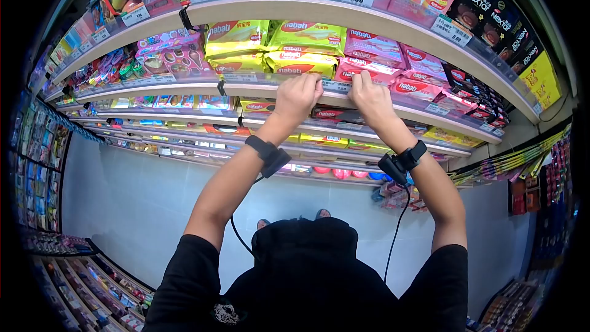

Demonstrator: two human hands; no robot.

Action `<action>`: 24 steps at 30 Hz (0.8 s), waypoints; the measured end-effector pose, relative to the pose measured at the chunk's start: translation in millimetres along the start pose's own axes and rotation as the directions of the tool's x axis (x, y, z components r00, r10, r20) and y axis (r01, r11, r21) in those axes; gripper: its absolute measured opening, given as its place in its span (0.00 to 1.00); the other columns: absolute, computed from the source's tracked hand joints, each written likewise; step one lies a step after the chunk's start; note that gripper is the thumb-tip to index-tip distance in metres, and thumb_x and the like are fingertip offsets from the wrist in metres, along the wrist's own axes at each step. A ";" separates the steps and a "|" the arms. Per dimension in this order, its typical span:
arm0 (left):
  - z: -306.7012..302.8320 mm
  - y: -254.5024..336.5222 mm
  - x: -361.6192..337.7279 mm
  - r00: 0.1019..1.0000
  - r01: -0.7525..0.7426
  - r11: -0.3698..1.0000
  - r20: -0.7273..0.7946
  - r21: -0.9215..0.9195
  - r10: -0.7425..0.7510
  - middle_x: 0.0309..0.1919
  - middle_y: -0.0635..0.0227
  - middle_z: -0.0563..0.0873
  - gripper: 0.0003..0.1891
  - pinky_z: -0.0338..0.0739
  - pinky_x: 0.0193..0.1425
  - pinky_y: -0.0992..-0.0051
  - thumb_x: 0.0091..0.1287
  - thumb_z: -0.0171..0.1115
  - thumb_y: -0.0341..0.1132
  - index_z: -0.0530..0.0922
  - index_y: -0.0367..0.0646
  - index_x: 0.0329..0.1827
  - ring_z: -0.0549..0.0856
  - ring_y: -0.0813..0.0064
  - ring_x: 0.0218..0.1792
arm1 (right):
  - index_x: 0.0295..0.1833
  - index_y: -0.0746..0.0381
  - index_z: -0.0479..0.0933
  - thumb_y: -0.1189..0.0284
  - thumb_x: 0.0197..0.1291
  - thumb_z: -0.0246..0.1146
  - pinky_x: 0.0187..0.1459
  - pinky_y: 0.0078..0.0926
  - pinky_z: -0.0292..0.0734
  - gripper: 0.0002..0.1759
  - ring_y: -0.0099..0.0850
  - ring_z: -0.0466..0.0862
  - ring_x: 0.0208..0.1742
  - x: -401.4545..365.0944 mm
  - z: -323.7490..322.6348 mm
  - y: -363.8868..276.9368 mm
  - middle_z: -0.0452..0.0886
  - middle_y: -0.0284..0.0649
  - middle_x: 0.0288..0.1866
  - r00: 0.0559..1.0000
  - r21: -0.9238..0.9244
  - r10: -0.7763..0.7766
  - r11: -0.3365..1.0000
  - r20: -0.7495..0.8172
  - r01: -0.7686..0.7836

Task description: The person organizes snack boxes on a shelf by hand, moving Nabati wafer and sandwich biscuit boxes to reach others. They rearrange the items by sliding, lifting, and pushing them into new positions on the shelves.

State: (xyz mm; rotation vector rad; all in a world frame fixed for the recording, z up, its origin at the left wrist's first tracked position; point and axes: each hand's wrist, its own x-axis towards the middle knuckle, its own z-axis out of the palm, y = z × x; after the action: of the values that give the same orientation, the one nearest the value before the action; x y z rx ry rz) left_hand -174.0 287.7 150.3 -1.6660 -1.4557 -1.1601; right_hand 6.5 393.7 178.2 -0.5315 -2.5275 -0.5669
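Both hands are at the front edge of a shelf holding yellow nabati packs (304, 37) and pink nabati packs (373, 47). My left hand (298, 95) is closed at the price strip (258, 78), just in front of the yellow packs. A little to the right, my right hand (370, 95) is closed at the same strip, before the pink packs. A price label (336, 86) shows between the hands. The fingertips curl toward the shelf, and whatever they grip is too hidden to name.
An upper shelf edge (295, 9) with price labels runs above the hands. Lower shelves carry more packs (324, 141). Black cables (396, 233) hang from the wrist devices. Pale floor (153, 190) lies below, with further racks (38, 160) at the sides.
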 end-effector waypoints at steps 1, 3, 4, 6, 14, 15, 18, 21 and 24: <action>1.9 1.4 0.1 1.000 -0.006 1.000 -0.002 -0.003 0.006 0.27 0.64 0.83 0.08 0.78 0.30 0.66 0.58 0.70 0.27 0.79 0.42 0.37 0.85 0.62 0.27 | 0.40 0.64 0.70 0.79 0.55 0.61 0.26 0.31 0.82 0.08 0.35 0.87 0.28 -1.6 -3.1 0.8 0.76 0.44 0.37 1.000 -0.019 -0.003 1.000 0.020 0.004; 5.5 6.8 0.4 1.000 0.004 1.000 0.008 0.013 -0.004 0.27 0.65 0.83 0.08 0.78 0.30 0.67 0.58 0.70 0.27 0.79 0.42 0.38 0.85 0.63 0.27 | 0.39 0.63 0.70 0.78 0.55 0.62 0.25 0.29 0.82 0.08 0.34 0.87 0.27 -5.9 -8.0 3.5 0.76 0.43 0.37 1.000 -0.035 -0.004 0.999 0.009 0.004; 7.4 9.6 1.0 1.000 0.006 1.000 0.014 0.018 -0.006 0.27 0.65 0.83 0.08 0.78 0.30 0.67 0.58 0.70 0.27 0.79 0.42 0.38 0.85 0.63 0.27 | 0.39 0.63 0.70 0.78 0.55 0.62 0.25 0.28 0.81 0.08 0.33 0.87 0.26 -8.5 -9.3 5.3 0.76 0.42 0.37 1.000 -0.044 -0.001 0.999 0.003 0.001; 10.4 13.8 1.5 0.999 0.015 1.000 0.029 0.005 -0.015 0.27 0.65 0.83 0.07 0.78 0.30 0.67 0.59 0.70 0.27 0.80 0.42 0.38 0.85 0.63 0.27 | 0.39 0.63 0.70 0.78 0.55 0.61 0.24 0.28 0.81 0.07 0.32 0.86 0.25 -13.9 -8.1 9.0 0.76 0.42 0.36 1.000 -0.070 0.001 0.998 -0.027 -0.003; 15.4 28.7 11.0 0.999 0.011 1.000 0.037 -0.018 -0.010 0.29 0.63 0.85 0.08 0.79 0.29 0.66 0.60 0.70 0.28 0.82 0.42 0.41 0.85 0.61 0.25 | 0.38 0.61 0.71 0.76 0.56 0.60 0.22 0.26 0.78 0.05 0.27 0.85 0.26 -30.0 -3.9 27.4 0.74 0.39 0.36 0.990 -0.108 -0.011 0.994 -0.140 -0.004; 15.3 32.2 13.9 0.999 0.014 1.000 0.036 -0.022 -0.014 0.29 0.63 0.85 0.08 0.79 0.29 0.67 0.60 0.70 0.28 0.83 0.42 0.41 0.85 0.61 0.25 | 0.38 0.61 0.71 0.75 0.56 0.60 0.23 0.25 0.78 0.06 0.26 0.85 0.26 -30.3 -4.8 28.3 0.74 0.38 0.36 0.988 -0.100 -0.016 0.995 -0.154 0.001; 20.8 37.3 17.0 0.999 -0.019 1.000 0.027 -0.020 0.019 0.28 0.66 0.83 0.07 0.78 0.27 0.67 0.62 0.69 0.30 0.82 0.43 0.42 0.84 0.63 0.24 | 0.41 0.62 0.72 0.72 0.58 0.62 0.23 0.29 0.78 0.08 0.30 0.85 0.26 -33.9 -2.0 32.4 0.74 0.40 0.36 0.991 -0.079 -0.009 0.997 -0.136 -0.002; 22.9 39.2 19.4 0.999 -0.028 1.000 0.042 -0.006 0.029 0.28 0.67 0.83 0.07 0.78 0.27 0.67 0.63 0.69 0.32 0.82 0.44 0.41 0.84 0.64 0.24 | 0.41 0.62 0.72 0.71 0.58 0.63 0.22 0.30 0.78 0.10 0.31 0.84 0.25 -35.0 0.4 36.8 0.74 0.41 0.36 0.992 -0.114 -0.016 0.993 -0.128 0.001; 23.0 43.6 18.6 0.995 0.007 1.000 0.098 -0.007 -0.006 0.29 0.66 0.85 0.06 0.79 0.27 0.67 0.62 0.70 0.32 0.83 0.45 0.40 0.85 0.63 0.25 | 0.39 0.60 0.72 0.72 0.55 0.62 0.22 0.26 0.77 0.07 0.28 0.84 0.25 -36.3 0.3 38.3 0.74 0.38 0.36 0.988 -0.150 -0.046 0.988 -0.149 0.023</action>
State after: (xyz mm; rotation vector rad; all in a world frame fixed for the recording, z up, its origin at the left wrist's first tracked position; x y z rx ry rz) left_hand -126.5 307.7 161.5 -1.7463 -1.5195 -1.1022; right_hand 53.3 416.6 169.5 -0.4785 -2.3663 -0.7830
